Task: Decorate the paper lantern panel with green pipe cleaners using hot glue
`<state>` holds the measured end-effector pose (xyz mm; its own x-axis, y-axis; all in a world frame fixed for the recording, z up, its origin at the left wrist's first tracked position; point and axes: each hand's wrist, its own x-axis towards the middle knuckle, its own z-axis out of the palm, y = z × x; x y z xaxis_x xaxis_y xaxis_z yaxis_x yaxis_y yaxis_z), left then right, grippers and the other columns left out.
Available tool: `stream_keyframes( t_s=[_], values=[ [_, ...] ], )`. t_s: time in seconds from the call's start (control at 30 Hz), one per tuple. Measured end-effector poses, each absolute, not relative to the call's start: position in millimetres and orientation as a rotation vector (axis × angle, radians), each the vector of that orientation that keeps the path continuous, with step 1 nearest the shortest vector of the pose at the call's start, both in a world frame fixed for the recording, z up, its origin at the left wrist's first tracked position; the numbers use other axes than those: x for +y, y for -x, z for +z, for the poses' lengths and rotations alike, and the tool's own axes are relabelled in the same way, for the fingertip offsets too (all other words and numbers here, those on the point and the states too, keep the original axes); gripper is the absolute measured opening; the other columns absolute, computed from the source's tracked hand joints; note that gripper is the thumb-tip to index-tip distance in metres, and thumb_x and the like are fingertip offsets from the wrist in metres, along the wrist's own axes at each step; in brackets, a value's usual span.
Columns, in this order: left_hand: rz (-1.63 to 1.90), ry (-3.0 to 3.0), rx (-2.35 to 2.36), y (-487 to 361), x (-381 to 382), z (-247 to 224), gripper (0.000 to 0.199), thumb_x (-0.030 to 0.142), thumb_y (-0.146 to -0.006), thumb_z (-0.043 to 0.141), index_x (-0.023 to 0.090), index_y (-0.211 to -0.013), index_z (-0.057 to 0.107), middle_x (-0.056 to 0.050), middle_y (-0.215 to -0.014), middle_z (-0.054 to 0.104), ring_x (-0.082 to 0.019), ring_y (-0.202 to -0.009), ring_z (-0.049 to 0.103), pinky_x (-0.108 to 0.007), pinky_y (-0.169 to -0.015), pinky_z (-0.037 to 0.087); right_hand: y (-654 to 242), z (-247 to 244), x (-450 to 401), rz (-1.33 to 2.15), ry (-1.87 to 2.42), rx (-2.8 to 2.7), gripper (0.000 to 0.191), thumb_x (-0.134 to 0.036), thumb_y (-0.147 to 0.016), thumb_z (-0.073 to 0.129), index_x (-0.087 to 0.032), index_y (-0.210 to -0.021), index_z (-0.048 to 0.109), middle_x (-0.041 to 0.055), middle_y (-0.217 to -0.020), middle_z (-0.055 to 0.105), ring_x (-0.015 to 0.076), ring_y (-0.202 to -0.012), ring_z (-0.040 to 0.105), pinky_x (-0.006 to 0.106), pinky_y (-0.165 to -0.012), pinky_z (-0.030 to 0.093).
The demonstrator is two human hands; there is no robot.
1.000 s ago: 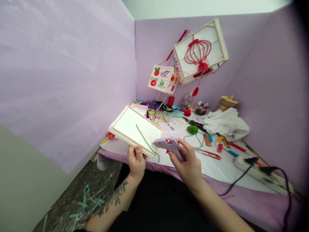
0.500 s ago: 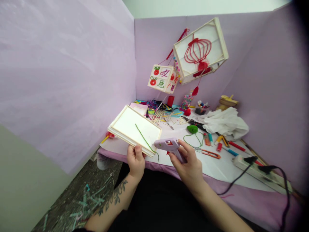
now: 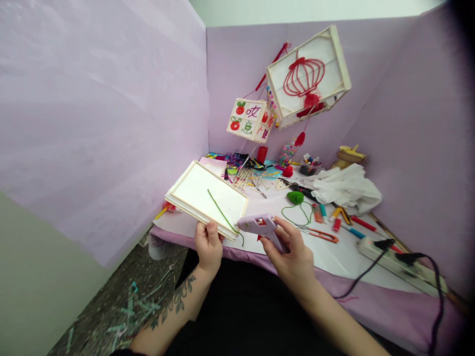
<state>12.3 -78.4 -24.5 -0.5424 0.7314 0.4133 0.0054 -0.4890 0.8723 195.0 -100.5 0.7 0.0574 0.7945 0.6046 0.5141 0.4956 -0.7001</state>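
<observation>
My left hand [image 3: 209,248] grips the near edge of a white panel with a thin wooden frame [image 3: 196,190], thumb on top, and holds it tilted above the table. Across the panel lies a green yarn strand [image 3: 221,211], its loose end hanging over the near right corner. A lilac hot glue gun [image 3: 258,225] is held in my right hand [image 3: 293,257]. Its nozzle is at the yarn near the panel's right corner; whether it touches I cannot tell. Behind lies a ball of green yarn [image 3: 295,198] with a loop of strand.
Orange-handled scissors [image 3: 321,234], markers [image 3: 363,224] and crumpled white cloth [image 3: 343,188] lie at right. A power strip [image 3: 401,267] with black cords sits on the right edge. Two decorated lanterns [image 3: 306,79] hang at the back. Small sticks [image 3: 243,179] are scattered behind the panel.
Almost nothing differs. The glue gun stays by the yarn on the panel, and my right hand has shifted very slightly on its handle.
</observation>
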Motion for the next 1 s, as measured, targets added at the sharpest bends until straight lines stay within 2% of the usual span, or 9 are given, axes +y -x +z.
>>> stream_keyframes(
  t_s=[0.43,1.0],
  values=[
    [2.067,-1.083,1.225,-12.2,-77.7,-24.1,0.04,0.056,-0.087,0.054,0.021,-0.071,0.041,0.007,-0.048,0.044,-0.009,-0.04,0.042,-0.021,-0.04,0.034,-198.7,4.8,-105.3,0.293,1.146,-1.631,0.047,-0.033,-0.083,0.066,-0.026,-0.126,0.05,0.0068,-0.105,0.073,0.0227,-0.094,0.072,0.033,-0.078,0.061],
    [2.064,-1.122,1.211,-11.8,-78.1,-26.7,0.036,0.052,-0.09,0.051,0.022,-0.073,0.041,0.007,-0.049,0.044,-0.009,-0.04,0.042,-0.021,-0.04,0.035,-201.8,6.0,-110.0,0.254,1.146,-1.662,0.047,-0.032,-0.083,0.066,-0.025,-0.127,0.05,0.0079,-0.103,0.074,0.0227,-0.093,0.073,0.032,-0.077,0.061]
  ],
)
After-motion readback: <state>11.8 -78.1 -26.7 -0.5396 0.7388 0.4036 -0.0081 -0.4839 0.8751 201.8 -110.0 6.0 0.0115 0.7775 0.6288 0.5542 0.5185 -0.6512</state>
